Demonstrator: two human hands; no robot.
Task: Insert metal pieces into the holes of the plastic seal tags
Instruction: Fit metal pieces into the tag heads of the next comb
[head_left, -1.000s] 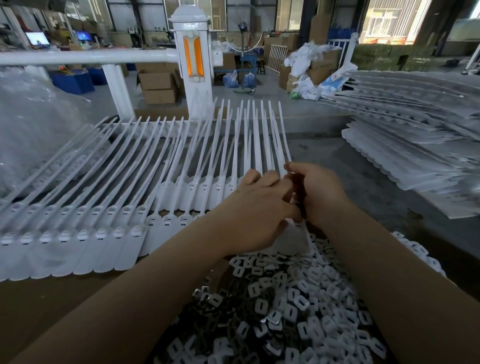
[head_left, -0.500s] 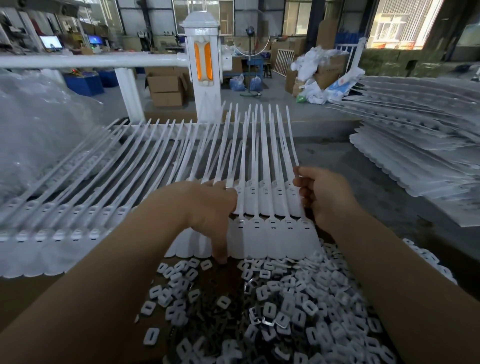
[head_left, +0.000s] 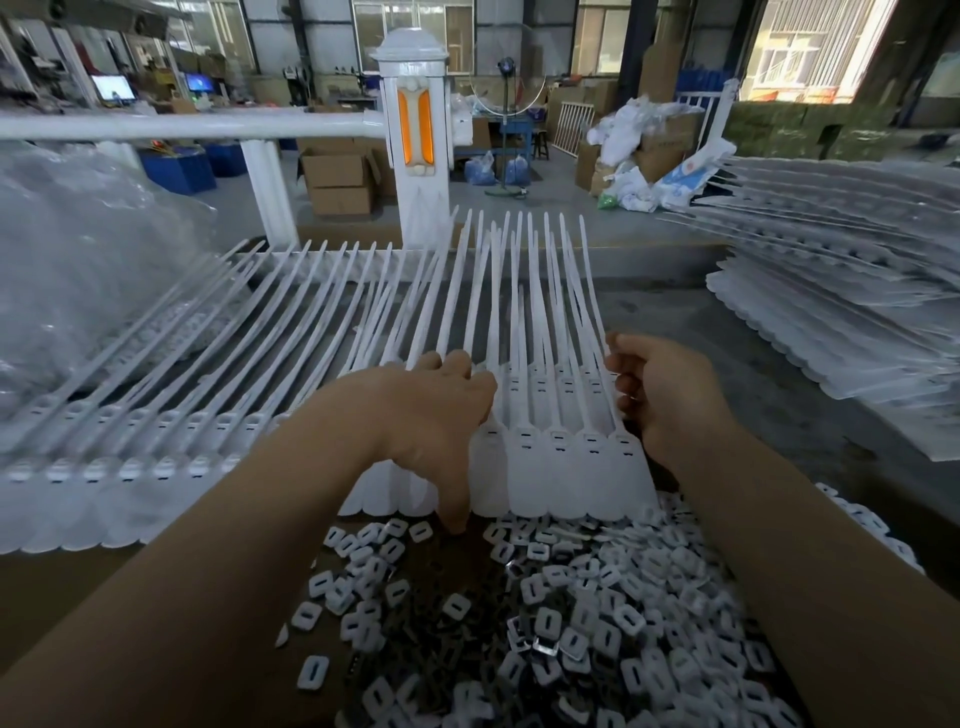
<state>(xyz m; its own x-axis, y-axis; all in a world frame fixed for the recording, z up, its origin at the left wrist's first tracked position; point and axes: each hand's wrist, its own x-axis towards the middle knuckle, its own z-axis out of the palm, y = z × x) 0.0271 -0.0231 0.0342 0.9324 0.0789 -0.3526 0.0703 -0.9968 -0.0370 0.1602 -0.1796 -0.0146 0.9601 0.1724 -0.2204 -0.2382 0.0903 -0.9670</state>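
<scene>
The left hand (head_left: 436, 415) lies flat on a row of long white plastic seal tags (head_left: 561, 457) in the middle. The right hand (head_left: 660, 395), at 3 o'clock from it, pinches the row's edge. A heap of small white-and-metal square pieces (head_left: 571, 613) sits at 6 o'clock on the brown surface (head_left: 67, 587).

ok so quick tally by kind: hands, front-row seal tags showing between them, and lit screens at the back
left hand and right hand: 2
front-row seal tags showing between the hands: 5
lit screens at the back left: 2
total: 9
</scene>
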